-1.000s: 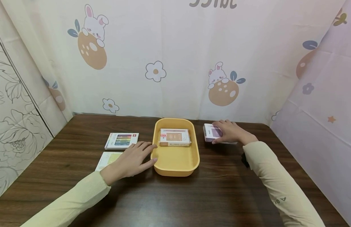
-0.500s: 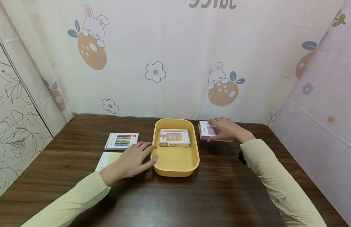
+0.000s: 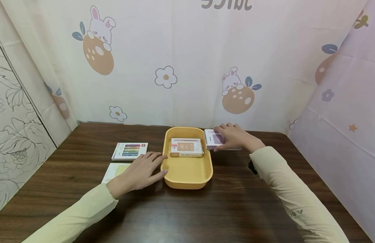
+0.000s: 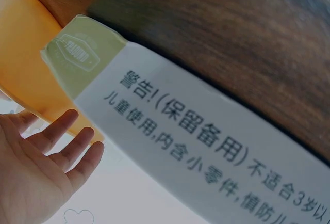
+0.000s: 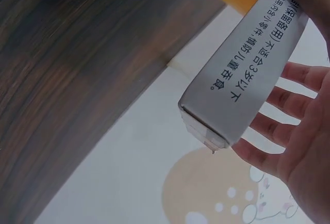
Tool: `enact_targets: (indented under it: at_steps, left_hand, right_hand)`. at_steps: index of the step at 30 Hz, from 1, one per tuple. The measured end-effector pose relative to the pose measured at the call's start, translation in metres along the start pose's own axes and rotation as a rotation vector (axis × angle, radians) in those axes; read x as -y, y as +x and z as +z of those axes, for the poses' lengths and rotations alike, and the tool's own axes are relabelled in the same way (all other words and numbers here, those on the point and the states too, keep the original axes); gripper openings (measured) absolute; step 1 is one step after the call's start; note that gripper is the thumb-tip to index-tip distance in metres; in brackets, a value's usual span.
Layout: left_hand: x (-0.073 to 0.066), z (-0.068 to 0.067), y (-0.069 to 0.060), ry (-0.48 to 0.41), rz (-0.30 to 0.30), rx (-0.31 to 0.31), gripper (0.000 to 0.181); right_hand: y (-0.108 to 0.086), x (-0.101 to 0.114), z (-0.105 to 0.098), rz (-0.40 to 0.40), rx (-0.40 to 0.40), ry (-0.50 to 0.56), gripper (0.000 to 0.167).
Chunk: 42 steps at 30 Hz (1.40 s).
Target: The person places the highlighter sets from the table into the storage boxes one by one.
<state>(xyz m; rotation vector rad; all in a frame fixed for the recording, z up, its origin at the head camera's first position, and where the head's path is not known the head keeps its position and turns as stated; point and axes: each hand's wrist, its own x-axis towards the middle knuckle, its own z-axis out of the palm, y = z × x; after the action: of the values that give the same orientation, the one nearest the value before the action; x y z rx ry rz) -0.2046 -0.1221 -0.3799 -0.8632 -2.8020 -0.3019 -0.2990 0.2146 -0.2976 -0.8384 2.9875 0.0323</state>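
Observation:
My right hand (image 3: 235, 137) grips a white and purple box (image 3: 210, 139) at the right rim of the yellow tray (image 3: 187, 185). In the right wrist view, fingers and thumb hold that box (image 5: 242, 64) along its sides. Inside the tray's far half lies a white and brown box (image 3: 186, 147). With fingers spread, my left hand (image 3: 142, 172) touches the tray's left rim. Beneath its wrist is a white and green box (image 3: 114, 170), partly hidden; its printed side (image 4: 180, 126) fills much of the left wrist view.
A white box with colourful stripes (image 3: 130, 151) lies on the dark wooden table (image 3: 187, 216), left of the tray. A patterned curtain (image 3: 193, 44) hangs behind the table's far edge. Something small and black (image 3: 252, 167) shows under the right sleeve.
My right hand has moved left with the white and purple box, from the right of the tray up to its rim. The left hand has stayed in place.

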Motion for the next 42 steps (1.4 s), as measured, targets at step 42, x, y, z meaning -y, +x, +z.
enact_targets:
  at_steps: [42]
  left_hand:
    - [0.0,0.0,0.0,0.0,0.006,-0.008,0.054]
  right_hand:
    - [0.053,0.076,-0.001,-0.143,0.034,-0.184,0.084]
